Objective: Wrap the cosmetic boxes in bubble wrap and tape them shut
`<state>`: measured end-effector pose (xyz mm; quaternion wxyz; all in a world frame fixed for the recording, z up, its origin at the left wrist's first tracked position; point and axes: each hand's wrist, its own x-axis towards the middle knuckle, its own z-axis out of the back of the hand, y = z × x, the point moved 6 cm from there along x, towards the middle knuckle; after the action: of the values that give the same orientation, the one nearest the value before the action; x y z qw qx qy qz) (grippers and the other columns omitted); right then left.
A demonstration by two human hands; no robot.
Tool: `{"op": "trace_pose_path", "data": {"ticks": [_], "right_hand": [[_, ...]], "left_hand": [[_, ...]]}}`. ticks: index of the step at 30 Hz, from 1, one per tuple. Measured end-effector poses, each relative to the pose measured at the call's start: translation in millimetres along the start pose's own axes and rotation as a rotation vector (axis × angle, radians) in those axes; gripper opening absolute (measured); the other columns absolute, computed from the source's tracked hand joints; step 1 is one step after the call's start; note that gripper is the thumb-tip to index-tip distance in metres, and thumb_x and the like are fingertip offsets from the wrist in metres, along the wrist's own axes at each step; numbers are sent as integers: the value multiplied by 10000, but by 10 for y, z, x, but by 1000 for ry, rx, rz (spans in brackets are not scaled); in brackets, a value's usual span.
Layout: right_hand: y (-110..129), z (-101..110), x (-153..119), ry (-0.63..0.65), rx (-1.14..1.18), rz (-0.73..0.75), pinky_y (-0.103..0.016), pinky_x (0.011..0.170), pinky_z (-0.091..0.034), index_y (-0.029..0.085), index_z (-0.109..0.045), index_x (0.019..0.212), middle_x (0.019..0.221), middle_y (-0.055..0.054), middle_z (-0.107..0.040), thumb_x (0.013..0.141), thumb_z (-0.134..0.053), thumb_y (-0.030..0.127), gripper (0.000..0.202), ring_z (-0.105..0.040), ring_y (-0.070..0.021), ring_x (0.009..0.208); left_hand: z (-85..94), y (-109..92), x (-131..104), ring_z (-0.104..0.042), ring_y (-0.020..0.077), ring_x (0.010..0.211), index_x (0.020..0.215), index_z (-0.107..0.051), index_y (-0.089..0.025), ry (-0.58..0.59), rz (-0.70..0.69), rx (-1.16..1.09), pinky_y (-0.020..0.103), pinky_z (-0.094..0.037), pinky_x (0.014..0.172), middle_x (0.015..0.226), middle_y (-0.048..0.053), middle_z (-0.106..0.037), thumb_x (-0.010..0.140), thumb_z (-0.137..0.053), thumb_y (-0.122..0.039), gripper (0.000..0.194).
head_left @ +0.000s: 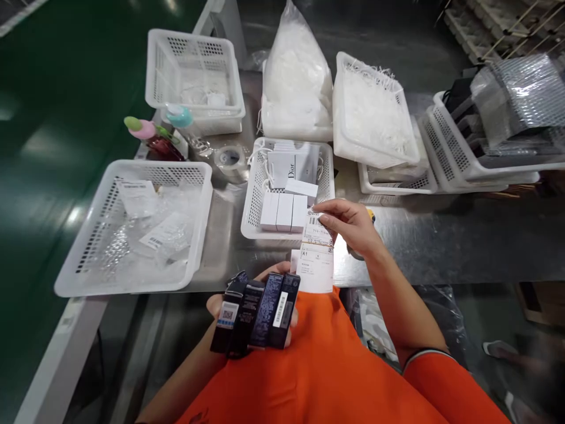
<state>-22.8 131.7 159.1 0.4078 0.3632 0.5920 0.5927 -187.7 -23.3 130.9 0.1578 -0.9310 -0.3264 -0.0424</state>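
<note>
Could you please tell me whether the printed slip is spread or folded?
Spread, it seems: in the right hand, the printed slip shows its barcoded face. Whether any part folds behind, I cannot tell.

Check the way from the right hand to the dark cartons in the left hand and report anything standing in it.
The printed label sheet, pinched by the right hand, hangs between that hand and the dark cartons. The left hand also wraps around the cartons.

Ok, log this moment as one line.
left hand: holding dark boxes | right hand: pinching printed slip | beyond hands: white basket containing white boxes
</note>
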Motion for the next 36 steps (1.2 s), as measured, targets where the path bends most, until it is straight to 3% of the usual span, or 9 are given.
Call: {"op": "trace_pose_path", "data": {"ticks": [8, 15, 21, 24, 28, 36], "right_hand": [[-14, -3, 13, -15, -16, -22, -217, 419, -460, 193, -748, 995, 562, 58, -553, 793, -786, 431, 314, -506, -94, 490], [-28, -2, 5, -16, -17, -35, -224, 417, -463, 195, -750, 992, 551, 61, -537, 793, -783, 447, 323, -501, -97, 483], [-20, -10, 1, -17, -25, -47, -227, 411, -455, 192, -749, 976, 544, 62, -534, 781, -788, 449, 325, -494, -98, 479], [-23, -14, 5, -11, -23, -46, -227, 410, -454, 188, -748, 976, 548, 59, -536, 781, -786, 444, 325, -497, -99, 481], [-48, -15, 11, -6, -23, -56, -219, 407, -456, 189, -749, 981, 562, 63, -530, 787, -780, 448, 325, -488, -89, 476], [-71, -7, 18, -30, -36, -64, -225, 410, -477, 181, -748, 979, 593, 52, -562, 776, -794, 454, 343, -500, -92, 495]], "left_hand": [[29, -4, -18, -715, 312, 998, 1476, -454, -431, -32, 38, -7, 383, -536, 776, 1230, 103, -718, 670, -793, -536, 881], [42, -6, -23, -718, 339, 984, 1478, -451, -410, -37, 37, -4, 361, -528, 709, 1217, 125, -721, 662, -789, -529, 891], [92, -8, -45, -714, 338, 917, 1450, -482, -384, -121, 17, -12, 414, -547, 716, 1178, 111, -710, 616, -811, -518, 906], [85, -1, -48, -706, 333, 962, 1484, -444, -374, -72, 3, -20, 420, -548, 759, 1223, 117, -689, 639, -784, -514, 921], [60, 7, -33, -704, 324, 1005, 1506, -412, -359, -6, -8, -34, 380, -550, 757, 1244, 130, -686, 677, -768, -510, 914], [65, 5, -20, -713, 317, 988, 1500, -422, -367, -10, -33, -37, 274, -527, 615, 1237, 127, -688, 691, -784, -526, 901]]}}
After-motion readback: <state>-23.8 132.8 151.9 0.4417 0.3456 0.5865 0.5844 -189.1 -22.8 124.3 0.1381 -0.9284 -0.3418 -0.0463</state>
